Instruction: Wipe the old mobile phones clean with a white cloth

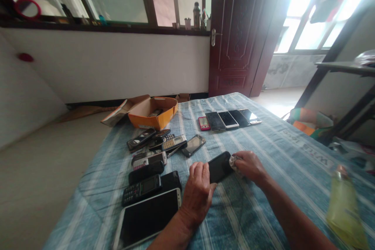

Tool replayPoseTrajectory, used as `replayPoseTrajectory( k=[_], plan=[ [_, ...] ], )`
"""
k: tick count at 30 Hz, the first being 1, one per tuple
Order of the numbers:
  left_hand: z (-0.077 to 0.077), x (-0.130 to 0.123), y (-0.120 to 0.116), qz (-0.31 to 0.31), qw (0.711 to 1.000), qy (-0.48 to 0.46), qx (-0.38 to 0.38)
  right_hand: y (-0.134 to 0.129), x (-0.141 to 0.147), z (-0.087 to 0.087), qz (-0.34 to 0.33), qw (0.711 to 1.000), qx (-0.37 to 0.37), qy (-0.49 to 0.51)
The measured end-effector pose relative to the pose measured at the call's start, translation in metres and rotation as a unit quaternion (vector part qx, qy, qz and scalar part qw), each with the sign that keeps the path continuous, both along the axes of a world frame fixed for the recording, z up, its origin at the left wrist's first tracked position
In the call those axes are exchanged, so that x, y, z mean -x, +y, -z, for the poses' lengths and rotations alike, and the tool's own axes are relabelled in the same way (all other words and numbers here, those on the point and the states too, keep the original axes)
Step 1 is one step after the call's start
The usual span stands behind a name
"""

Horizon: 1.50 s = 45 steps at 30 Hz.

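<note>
A black smartphone (220, 167) is held a little tilted over the blue striped cloth, its dark screen facing me. My left hand (199, 187) is closed on its left end. At its right end, my right hand (249, 166) pinches a crumpled white cloth (233, 161) against the phone's edge. Left of my left hand lies a white tablet (149, 216) with a black screen. Beyond it are a black keypad phone (142, 189) and several other old phones in a loose pile. A grey touchscreen phone (194, 145) lies just past my left hand.
An open orange cardboard box (154, 120) stands at the table's far left. In a row at the far side lie a red phone (204, 123) and several smartphones (228, 119). A yellow liquid bottle (345, 207) is at the right. Behind is a dark red door (234, 58).
</note>
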State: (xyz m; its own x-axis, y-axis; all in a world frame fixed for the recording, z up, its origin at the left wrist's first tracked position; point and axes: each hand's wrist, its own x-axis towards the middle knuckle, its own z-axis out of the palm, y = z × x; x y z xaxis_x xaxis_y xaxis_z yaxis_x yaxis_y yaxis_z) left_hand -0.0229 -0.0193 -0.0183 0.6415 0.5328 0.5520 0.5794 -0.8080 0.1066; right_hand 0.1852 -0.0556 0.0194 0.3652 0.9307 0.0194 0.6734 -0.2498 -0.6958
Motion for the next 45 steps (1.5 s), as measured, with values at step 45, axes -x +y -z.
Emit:
replayPoseTrajectory(
  k=[45],
  plan=[
    [0.013,0.004,0.006,-0.031,0.999,-0.008,0.016,-0.022,0.073,0.032,-0.156,0.963,-0.108,-0.192]
  ],
)
